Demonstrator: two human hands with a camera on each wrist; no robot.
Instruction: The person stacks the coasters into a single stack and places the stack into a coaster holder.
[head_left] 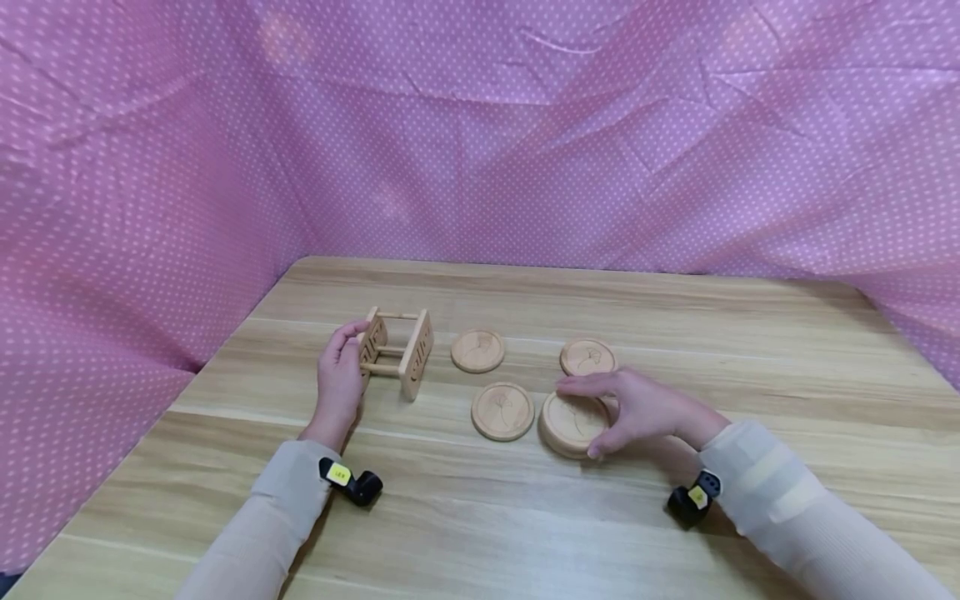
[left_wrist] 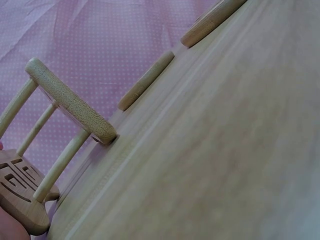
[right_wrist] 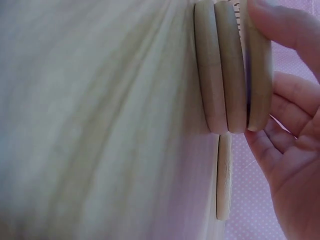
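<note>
Right of the rack (head_left: 417, 354), the right hand (head_left: 637, 406) pinched the top coaster (head_left: 574, 418) by its rim, so it could slip. The left hand (head_left: 341, 377) gripped the rack.

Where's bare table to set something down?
Free: table between both sleeves, near side of the coasters; strip between coasters and pink cloth; right end, beyond the right hand. Crowded: among coasters and stack at that hand; at the rack in the left hand.

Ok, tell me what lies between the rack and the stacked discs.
Between rack and stack, the head view shows a far disc and a near disc.
</note>
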